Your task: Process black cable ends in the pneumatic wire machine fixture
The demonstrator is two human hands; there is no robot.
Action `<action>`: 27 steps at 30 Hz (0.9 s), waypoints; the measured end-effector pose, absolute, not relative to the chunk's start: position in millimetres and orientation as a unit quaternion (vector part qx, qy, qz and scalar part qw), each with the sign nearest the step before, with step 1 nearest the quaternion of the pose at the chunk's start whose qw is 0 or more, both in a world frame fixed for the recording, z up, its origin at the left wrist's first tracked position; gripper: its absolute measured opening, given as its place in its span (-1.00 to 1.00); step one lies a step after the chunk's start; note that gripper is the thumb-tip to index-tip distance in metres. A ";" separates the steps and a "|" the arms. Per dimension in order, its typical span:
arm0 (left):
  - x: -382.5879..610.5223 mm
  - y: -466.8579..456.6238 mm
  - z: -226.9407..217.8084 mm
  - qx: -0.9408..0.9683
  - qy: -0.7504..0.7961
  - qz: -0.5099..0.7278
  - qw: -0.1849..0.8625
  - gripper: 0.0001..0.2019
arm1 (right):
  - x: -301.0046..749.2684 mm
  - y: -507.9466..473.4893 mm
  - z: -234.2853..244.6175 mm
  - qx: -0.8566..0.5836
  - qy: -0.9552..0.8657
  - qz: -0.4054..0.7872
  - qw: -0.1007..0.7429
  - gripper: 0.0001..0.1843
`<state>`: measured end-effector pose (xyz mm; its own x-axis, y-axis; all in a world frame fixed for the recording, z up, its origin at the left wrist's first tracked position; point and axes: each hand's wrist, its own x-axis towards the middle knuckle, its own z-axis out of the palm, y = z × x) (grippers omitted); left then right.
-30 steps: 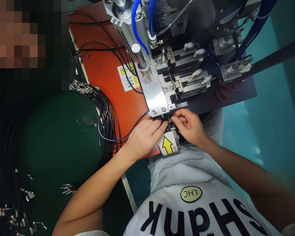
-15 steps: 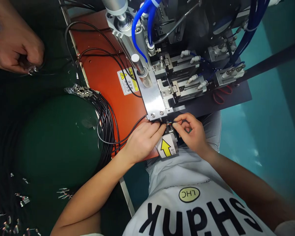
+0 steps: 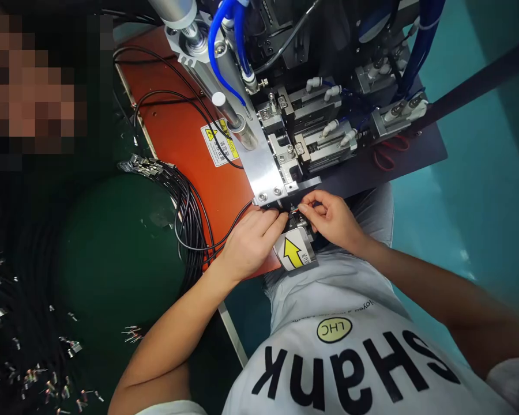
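Head view, only one supplied. Both hands were seen at centre frame, pressed to the front edge of a machine's metal plate [image 3: 266,167]. The left hand [image 3: 248,242] was laid palm-down on the orange mat [image 3: 185,132], fingers drawn narrow and pinched at the end of a black cable [image 3: 229,227], which was traced from the fingertips leftward in a loop across the mat. The right hand [image 3: 333,218] was held just to the right of it, thumb and forefinger closed together on small wire ends at the machine's slot; what exactly was gripped was too small to be made out. The two sets of fingertips were nearly touching, just below the plate's two screws. A small block bearing a yellow arrow label [image 3: 294,251] was noted directly beneath the hands, at the mat's lower edge. A bundle of black cables [image 3: 185,207] with metal connectors at their ends was recorded left of centre, draped over a dark green surface [image 3: 112,253]. A yellow warning sticker [image 3: 218,144] was seen on the mat above the left hand. Blue hoses [image 3: 225,34] were observed at top centre, red-handled scissors [image 3: 387,154] at right on the machine base. Loose metal parts were scattered at lower left.
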<state>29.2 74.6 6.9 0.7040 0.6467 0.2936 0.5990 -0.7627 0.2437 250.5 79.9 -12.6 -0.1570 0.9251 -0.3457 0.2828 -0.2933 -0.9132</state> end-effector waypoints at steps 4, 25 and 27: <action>29.0 73.3 5.8 0.921 0.340 0.184 0.055 -0.65 | 241.2 80.6 -0.9 -0.591 -0.559 0.483 0.324 -0.79; 30.4 73.3 14.3 0.887 0.398 0.174 0.159 -0.68 | 235.1 86.8 -4.9 -0.598 -0.430 0.614 0.284 -0.80; 31.3 73.5 14.4 0.879 0.406 0.179 0.174 -0.68 | 238.3 87.5 -5.2 -0.584 -0.430 0.634 0.268 -0.81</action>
<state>31.3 73.5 14.4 0.6063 0.7760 0.1739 0.6511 -0.6099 0.4517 238.3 87.5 -5.2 -0.1739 0.8416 -0.5114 0.1626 -0.4877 -0.8578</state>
